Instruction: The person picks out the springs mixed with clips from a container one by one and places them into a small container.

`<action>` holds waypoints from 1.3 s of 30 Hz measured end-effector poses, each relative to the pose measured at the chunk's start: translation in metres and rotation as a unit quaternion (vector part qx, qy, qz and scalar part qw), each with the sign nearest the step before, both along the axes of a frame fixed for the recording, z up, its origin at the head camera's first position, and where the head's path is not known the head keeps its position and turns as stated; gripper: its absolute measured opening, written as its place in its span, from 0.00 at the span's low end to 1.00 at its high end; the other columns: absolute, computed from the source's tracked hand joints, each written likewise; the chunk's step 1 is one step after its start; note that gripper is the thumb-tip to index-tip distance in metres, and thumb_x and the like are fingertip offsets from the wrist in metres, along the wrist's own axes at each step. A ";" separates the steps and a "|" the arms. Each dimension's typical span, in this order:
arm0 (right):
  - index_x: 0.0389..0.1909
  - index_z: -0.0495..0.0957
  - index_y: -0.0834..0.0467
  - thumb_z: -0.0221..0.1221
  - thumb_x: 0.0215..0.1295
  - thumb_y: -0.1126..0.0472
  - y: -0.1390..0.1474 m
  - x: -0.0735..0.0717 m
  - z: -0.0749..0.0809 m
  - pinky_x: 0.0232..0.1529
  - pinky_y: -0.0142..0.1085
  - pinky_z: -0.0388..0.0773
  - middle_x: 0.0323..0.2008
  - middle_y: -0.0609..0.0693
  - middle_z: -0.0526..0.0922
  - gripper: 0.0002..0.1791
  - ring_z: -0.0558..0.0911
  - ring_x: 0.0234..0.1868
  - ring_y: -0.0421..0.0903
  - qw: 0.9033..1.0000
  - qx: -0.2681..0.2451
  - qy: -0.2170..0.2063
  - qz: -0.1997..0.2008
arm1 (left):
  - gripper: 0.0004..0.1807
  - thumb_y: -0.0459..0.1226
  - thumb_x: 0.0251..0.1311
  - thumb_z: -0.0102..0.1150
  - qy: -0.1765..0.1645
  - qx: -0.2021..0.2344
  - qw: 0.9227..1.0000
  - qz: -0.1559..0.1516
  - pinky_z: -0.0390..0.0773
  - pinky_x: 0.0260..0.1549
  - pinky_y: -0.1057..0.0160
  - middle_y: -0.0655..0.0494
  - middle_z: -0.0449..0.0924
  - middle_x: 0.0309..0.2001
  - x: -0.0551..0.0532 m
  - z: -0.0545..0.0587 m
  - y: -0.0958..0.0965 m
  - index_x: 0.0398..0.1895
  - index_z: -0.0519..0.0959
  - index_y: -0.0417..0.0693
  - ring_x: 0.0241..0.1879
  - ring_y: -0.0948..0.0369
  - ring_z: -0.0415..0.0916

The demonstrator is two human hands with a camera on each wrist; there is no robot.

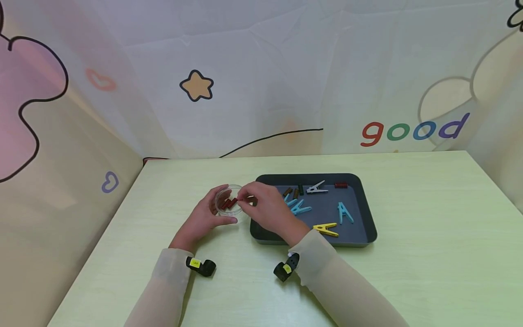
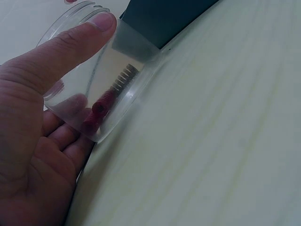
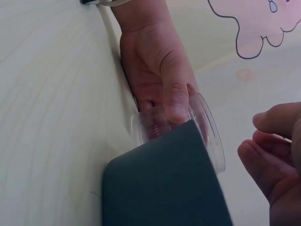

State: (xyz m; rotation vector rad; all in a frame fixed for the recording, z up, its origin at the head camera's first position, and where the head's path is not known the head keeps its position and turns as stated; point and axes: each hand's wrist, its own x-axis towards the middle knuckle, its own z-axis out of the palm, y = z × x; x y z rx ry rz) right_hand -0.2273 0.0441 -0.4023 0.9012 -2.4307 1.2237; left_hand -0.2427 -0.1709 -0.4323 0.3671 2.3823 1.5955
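Observation:
My left hand [image 1: 204,213] grips a clear plastic jar [image 2: 141,87] around its side, thumb near the rim. The jar is tilted, its mouth toward my right hand [image 1: 265,204]. Red coil springs [image 2: 104,102] lie inside against the wall, and one coil looks greyish at its far end. My right hand is just outside the jar's mouth. In the right wrist view its thumb [image 3: 277,117] and fingers are bent but apart, with nothing seen between them.
To the right, a dark grey tray [image 1: 369,222] holds blue clothespins [image 1: 345,212], a yellow clothespin [image 1: 325,229], a white clothespin [image 1: 316,187], a red spring [image 1: 341,185] and several dark or brown springs [image 1: 300,189]. My right forearm crosses its near left corner. The pale table [image 1: 429,254] surrounds it.

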 end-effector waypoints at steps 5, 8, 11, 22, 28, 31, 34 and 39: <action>0.39 0.81 0.57 0.63 0.63 0.64 0.002 -0.001 0.003 0.46 0.36 0.84 0.39 0.49 0.84 0.05 0.84 0.41 0.44 1.000 0.000 -0.002 -0.003 | 0.50 0.36 0.50 0.73 0.002 -0.002 1.000 0.000 0.56 0.73 0.50 0.52 0.59 0.74 -0.007 -0.011 -0.003 0.74 0.54 0.60 0.74 0.55 0.56; 0.39 0.81 0.56 0.63 0.63 0.64 0.003 -0.001 0.005 0.46 0.35 0.84 0.40 0.49 0.84 0.05 0.84 0.41 0.43 1.000 0.003 -0.002 -0.008 | 0.51 0.37 0.49 0.74 0.003 -0.005 1.000 0.003 0.56 0.73 0.50 0.55 0.59 0.74 -0.012 -0.019 -0.005 0.74 0.54 0.63 0.74 0.56 0.56; 0.39 0.81 0.56 0.62 0.63 0.64 0.004 -0.002 0.007 0.46 0.36 0.84 0.40 0.49 0.84 0.04 0.84 0.41 0.43 1.000 0.002 -0.004 -0.012 | 0.51 0.39 0.48 0.75 0.007 -0.008 1.000 0.006 0.56 0.73 0.50 0.58 0.60 0.73 -0.014 -0.024 -0.007 0.73 0.54 0.67 0.73 0.58 0.57; 0.38 0.82 0.56 0.63 0.63 0.63 0.006 -0.003 0.008 0.46 0.33 0.83 0.40 0.48 0.84 0.04 0.84 0.41 0.41 1.000 -0.006 0.002 -0.022 | 0.49 0.43 0.46 0.76 0.025 -0.009 1.000 0.004 0.58 0.72 0.50 0.60 0.63 0.71 -0.014 -0.027 -0.008 0.71 0.57 0.69 0.72 0.60 0.59; 0.38 0.82 0.55 0.63 0.63 0.63 0.007 -0.002 0.010 0.46 0.34 0.83 0.40 0.48 0.84 0.04 0.84 0.40 0.41 1.000 -0.007 0.003 -0.029 | 0.49 0.42 0.47 0.76 0.026 -0.008 1.000 0.003 0.58 0.72 0.51 0.60 0.63 0.71 -0.014 -0.026 -0.008 0.71 0.57 0.69 0.72 0.60 0.59; 0.39 0.82 0.56 0.63 0.63 0.63 0.008 -0.003 0.012 0.46 0.34 0.84 0.39 0.48 0.84 0.04 0.84 0.40 0.41 1.000 -0.011 -0.002 -0.028 | 0.49 0.41 0.48 0.75 0.028 -0.006 1.000 0.002 0.58 0.72 0.51 0.60 0.63 0.72 -0.014 -0.026 -0.008 0.71 0.57 0.68 0.72 0.60 0.59; 0.39 0.82 0.56 0.63 0.64 0.63 0.009 -0.003 0.014 0.46 0.34 0.84 0.39 0.48 0.84 0.04 0.85 0.40 0.41 0.999 -0.021 -0.008 -0.024 | 0.49 0.42 0.47 0.76 0.029 -0.006 1.000 0.002 0.58 0.72 0.51 0.60 0.63 0.72 -0.014 -0.026 -0.008 0.71 0.57 0.68 0.72 0.60 0.59; 0.39 0.82 0.58 0.62 0.63 0.64 0.011 -0.003 0.015 0.47 0.34 0.84 0.39 0.49 0.84 0.05 0.85 0.40 0.42 0.999 -0.031 -0.015 -0.019 | 0.50 0.44 0.45 0.77 0.027 -0.003 1.000 0.001 0.59 0.72 0.51 0.60 0.63 0.72 -0.015 -0.027 -0.008 0.71 0.57 0.69 0.73 0.60 0.59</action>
